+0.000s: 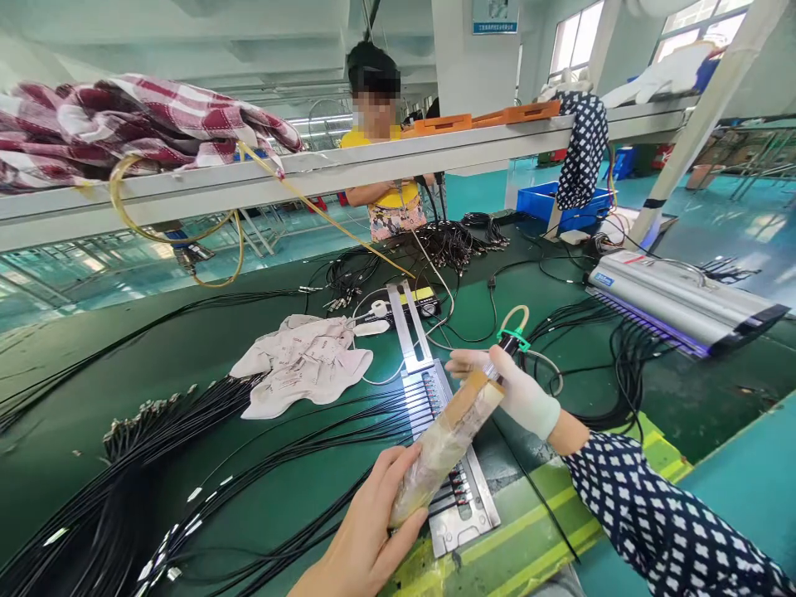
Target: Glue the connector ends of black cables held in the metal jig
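My left hand is bare and closed around the lower end of a long block wrapped in clear and brown tape. The block slants up to the right over a metal fixture plate, hiding its middle. Wearing a white glove with bare fingertips, my right hand is at the block's upper end. It grips a syringe-like dispenser with a green collar and a hose; the tip is hard to make out against the block. Thin black cables run from the left into the fixture's row of slots.
A crumpled white cloth lies left of the fixture, above a thick cable bundle. At right stands a silver lamp housing glowing purple underneath. A shelf rail crosses above the table; a person stands beyond it.
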The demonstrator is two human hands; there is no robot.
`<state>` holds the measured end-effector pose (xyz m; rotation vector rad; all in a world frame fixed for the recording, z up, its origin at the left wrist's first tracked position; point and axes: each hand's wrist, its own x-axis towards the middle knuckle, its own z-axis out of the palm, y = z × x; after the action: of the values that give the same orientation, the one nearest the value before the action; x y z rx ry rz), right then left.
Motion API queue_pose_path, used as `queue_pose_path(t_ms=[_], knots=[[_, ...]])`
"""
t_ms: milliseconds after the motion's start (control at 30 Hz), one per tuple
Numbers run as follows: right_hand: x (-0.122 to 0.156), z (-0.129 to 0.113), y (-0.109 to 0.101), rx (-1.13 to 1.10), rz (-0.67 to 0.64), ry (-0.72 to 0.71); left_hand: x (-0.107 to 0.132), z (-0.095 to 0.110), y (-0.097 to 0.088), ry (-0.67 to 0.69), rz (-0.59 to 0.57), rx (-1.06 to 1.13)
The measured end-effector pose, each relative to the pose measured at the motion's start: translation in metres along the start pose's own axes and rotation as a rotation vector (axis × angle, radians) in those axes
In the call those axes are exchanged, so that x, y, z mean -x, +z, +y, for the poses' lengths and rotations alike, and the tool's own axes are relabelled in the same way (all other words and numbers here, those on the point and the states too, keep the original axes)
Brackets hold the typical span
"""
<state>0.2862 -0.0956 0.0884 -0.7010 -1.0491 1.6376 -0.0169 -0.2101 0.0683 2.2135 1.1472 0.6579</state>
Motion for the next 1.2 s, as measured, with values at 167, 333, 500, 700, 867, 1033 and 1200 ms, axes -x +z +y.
queue_pose_path(t_ms=[167, 333, 500, 700, 867, 1033, 1200], knots=[[0.000, 0.028, 0.016, -0.047, 0.160, -0.037, -0.037, 0.015, 0.026, -0.234, 0.116, 0.364], [-0.011, 0.071, 0.026, 0.180, 0.261, -0.028, -0.080, 0.005, 0.041, -0.082, 0.068, 0.143], [-0.086, 0.016, -0.029, 0.612, 0.428, -0.038, -0.086, -0.047, 0.013, -0.100, 0.115, -0.361], [-0.146, -0.028, -0.053, 1.182, 0.493, 0.038, -0.082, -0.113, 0.005, -0.220, 0.212, -0.539], [-0.191, -0.009, -0.023, 1.575, 0.389, -0.070, -0.080, -0.130, 0.021, -0.231, 0.209, -0.589], [-0.275, 0.016, 0.036, 1.827, 0.120, -0.234, -0.078, -0.131, 0.020, -0.246, 0.198, -0.609], [-0.322, 0.027, 0.074, 1.932, 0.060, -0.241, -0.078, -0.127, 0.016, -0.254, 0.178, -0.661]])
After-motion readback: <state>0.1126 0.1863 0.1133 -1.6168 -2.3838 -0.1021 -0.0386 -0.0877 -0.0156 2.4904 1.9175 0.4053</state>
